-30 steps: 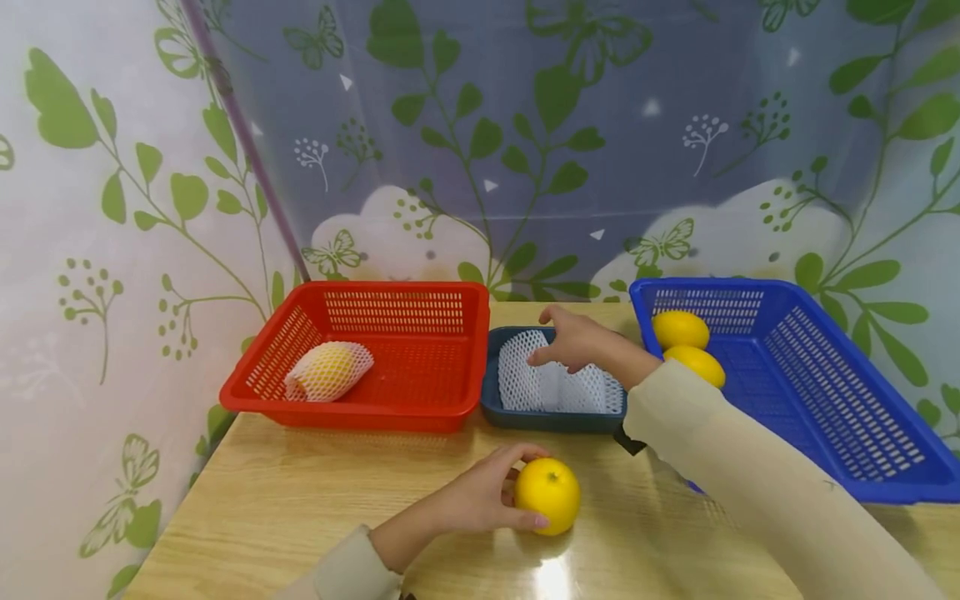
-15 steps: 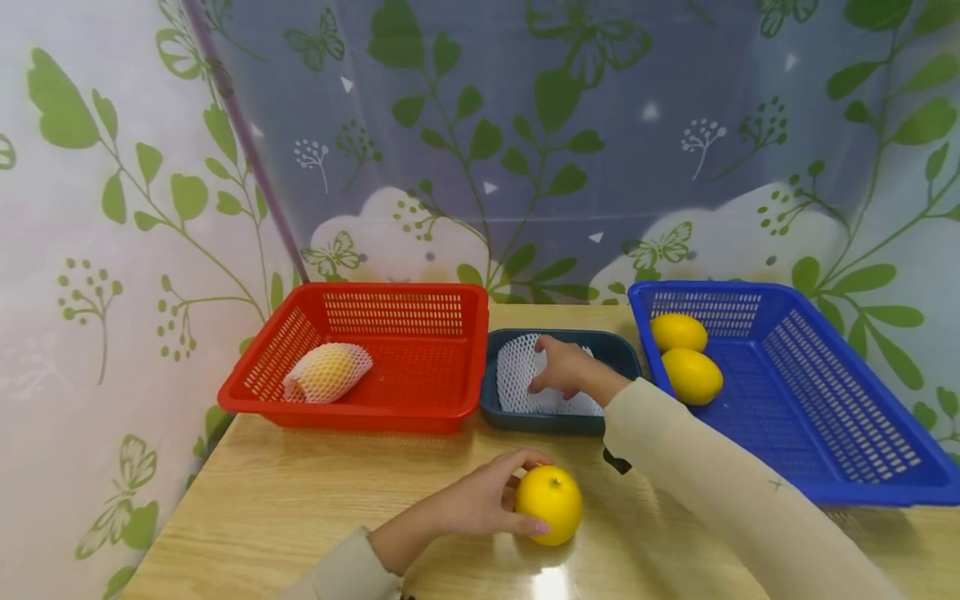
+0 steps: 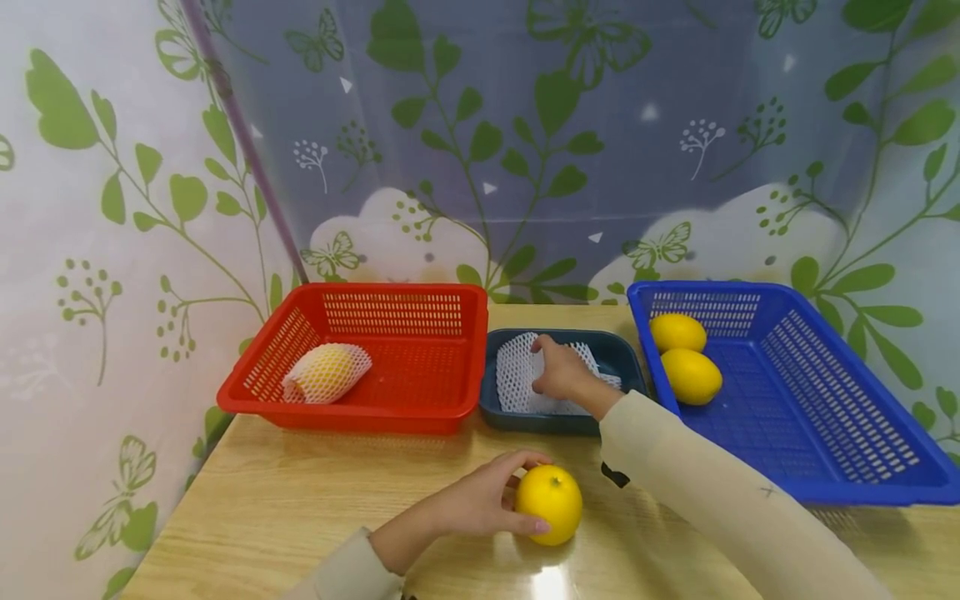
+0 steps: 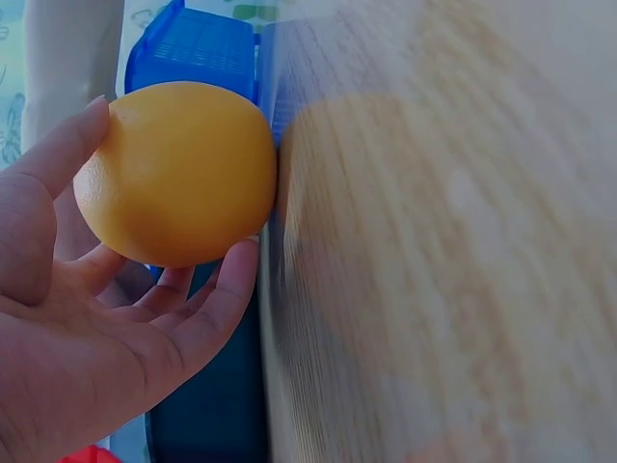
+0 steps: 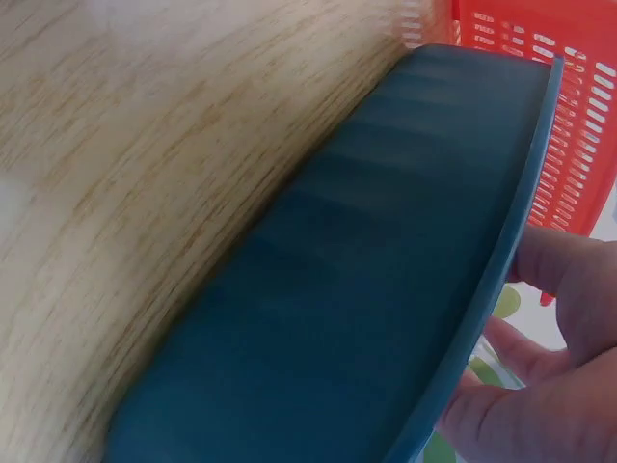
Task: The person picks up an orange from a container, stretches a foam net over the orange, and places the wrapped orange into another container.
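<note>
My left hand (image 3: 480,497) grips a round yellow citrus-like fruit (image 3: 553,507) low over the table, thumb on its near side and fingers behind. It looks more orange in the left wrist view, where the thumb and fingers curve around the fruit (image 4: 183,174). White foam net sleeves (image 3: 517,375) lie in a dark teal tray (image 3: 618,354). My right hand (image 3: 566,371) reaches into this tray over the sleeves, thumb and forefinger spread. In the right wrist view, the tray's side (image 5: 318,270) hides the fingertips of the hand (image 5: 540,357); contact with the foam cannot be judged.
A red basket (image 3: 405,408) at the left holds a yellow fruit in a foam net (image 3: 328,372). At the right, a blue basket (image 3: 757,375) contains two yellow oval fruits (image 3: 692,377). The wooden table (image 3: 300,500) ends near a patterned cloth backdrop.
My right hand has come down and slightly left into the tray, and the foam sleeves' right part looks shifted. The left hand and its fruit have barely moved.
</note>
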`<state>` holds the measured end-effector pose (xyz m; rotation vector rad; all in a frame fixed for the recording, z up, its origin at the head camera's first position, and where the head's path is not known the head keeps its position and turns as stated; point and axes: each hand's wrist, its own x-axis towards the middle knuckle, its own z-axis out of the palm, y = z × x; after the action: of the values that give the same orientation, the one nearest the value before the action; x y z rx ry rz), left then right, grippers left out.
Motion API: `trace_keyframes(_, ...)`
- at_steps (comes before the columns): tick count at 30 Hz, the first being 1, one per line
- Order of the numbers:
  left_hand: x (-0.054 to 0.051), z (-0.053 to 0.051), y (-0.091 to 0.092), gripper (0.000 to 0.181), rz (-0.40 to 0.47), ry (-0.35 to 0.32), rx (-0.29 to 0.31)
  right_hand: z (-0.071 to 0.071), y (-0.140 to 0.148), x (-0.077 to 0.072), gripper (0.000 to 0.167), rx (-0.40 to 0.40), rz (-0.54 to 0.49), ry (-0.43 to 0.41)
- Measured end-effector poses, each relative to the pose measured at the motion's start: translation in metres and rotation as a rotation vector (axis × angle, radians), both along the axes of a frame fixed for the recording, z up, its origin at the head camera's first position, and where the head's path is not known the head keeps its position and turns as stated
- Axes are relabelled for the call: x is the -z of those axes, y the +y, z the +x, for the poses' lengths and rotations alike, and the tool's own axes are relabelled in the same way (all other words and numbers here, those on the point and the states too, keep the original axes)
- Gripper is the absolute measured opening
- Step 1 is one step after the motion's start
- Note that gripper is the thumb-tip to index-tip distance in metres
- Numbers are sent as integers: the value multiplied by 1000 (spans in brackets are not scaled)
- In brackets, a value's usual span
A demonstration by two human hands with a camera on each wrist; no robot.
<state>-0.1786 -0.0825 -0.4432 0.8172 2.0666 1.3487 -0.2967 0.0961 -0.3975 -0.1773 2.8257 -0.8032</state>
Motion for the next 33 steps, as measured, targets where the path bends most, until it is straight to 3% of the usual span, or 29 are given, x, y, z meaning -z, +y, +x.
trace_keyframes(12, -3, -1, 0, 62, -12, 13, 18, 2, 3, -10, 26, 57, -90, 109)
trace_keyframes(22, -6, 0, 2, 62, -10, -1, 24, 13, 11, -26, 24, 22, -119, 125)
trace_keyframes(27, -4, -2, 2, 61, -8, -1, 26, 26, 15, -34, 25, 21, -171, 125)
trace_keyframes(33, -6, 0, 1, 62, -23, 14, 16, 41, 25, -40, 27, 29, -236, 184)
